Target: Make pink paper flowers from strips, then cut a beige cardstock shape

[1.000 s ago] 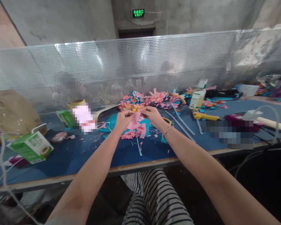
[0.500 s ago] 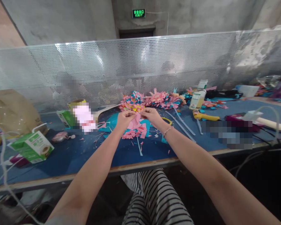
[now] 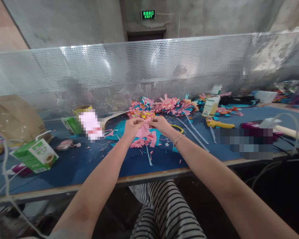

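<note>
- Your left hand (image 3: 132,126) and right hand (image 3: 160,123) meet over the desk (image 3: 89,166), both pinched shut on one pink paper strip (image 3: 145,128).
- The strip sits just this side of the flower pile (image 3: 161,105), above the pink scraps (image 3: 143,141).
- Its top edge runs left to right between your fingertips; the loose fringed part hangs down toward the scraps, so I judge its long axis to be roughly crosswise to you, though the folds make that hard to read.
- Done so far, as it looks: several fringed paper flowers in pink, blue and yellow lie finished in the pile, some with pale stems (image 3: 194,131) trailing toward you to the right of the pile.
- Left, by my judgement: the strip in your hands is not yet a flower; it is flat or half gathered, with no stem on it.
- More cut pieces wait in the scraps, over a teal sheet (image 3: 117,131) left of them.
- Right of the pile stand a bottle (image 3: 211,103) and a yellow tool (image 3: 219,123).
- Far left of the pile lies a green carton (image 3: 36,156).
</note>
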Demonstrator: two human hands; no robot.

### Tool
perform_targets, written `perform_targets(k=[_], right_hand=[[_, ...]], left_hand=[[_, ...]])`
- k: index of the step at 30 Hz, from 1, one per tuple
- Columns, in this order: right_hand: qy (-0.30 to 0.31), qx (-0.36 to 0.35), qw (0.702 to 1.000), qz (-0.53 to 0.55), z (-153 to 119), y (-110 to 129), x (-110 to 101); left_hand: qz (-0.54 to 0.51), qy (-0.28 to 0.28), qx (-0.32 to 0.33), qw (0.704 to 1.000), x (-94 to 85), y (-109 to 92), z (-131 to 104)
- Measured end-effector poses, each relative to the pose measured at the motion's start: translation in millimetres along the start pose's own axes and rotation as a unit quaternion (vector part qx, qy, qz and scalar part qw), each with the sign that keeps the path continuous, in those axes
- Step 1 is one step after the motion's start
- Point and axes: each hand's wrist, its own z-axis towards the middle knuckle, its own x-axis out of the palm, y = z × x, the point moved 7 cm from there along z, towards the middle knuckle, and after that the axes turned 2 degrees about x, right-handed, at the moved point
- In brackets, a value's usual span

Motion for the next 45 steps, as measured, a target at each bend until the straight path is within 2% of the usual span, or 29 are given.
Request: perform_targets(k=[14,19,26,28,31,32,34,36,38,43,45], right_hand=[[0.057,0.063,0.996,-0.036,-6.4,-5.0,9.6],[0.116,0.073,0.990,-0.031,-11.5,-3.4,19.3],[0.140,0.099,0.985,-0.030,-16.0,-0.7,18.7],[0.168,0.109,0.978,-0.054,-19.0,-1.7,20.4],[0.207,0.115,0.967,-0.093,-22.3,-3.7,25.5],[0.195,0.113,0.970,-0.094,-21.0,-3.7,24.7],[0.134,0.106,0.983,-0.073,-15.7,-3.0,18.0],[0.073,0.101,0.991,-0.041,-10.8,-3.0,9.3],[0.047,0.093,0.994,-0.017,-8.4,-2.5,4.0],[0.100,0.085,0.991,-0.021,-10.7,-0.1,11.4],[0.099,0.076,0.992,-0.034,-11.1,1.7,13.3]], left_hand=[[0.011,0.006,0.015,1.000,0.6,3.3,0.7],[0.015,-0.019,0.015,1.000,-2.9,3.0,1.7],[0.000,-0.013,0.007,1.000,1.3,2.8,-0.3],[-0.006,-0.025,0.003,1.000,-0.6,3.7,0.5],[-0.036,-0.073,0.004,0.997,-10.5,4.7,3.5],[-0.041,-0.086,0.004,0.995,-13.5,4.9,4.4],[-0.031,-0.089,0.004,0.996,-15.5,4.8,5.6],[-0.015,-0.066,0.007,0.998,-11.9,3.9,5.7],[-0.003,-0.040,0.014,0.999,-6.3,2.9,4.7],[0.012,-0.038,0.033,0.999,-3.3,-0.4,2.0],[0.007,-0.041,0.020,0.999,-4.0,0.4,1.7]])
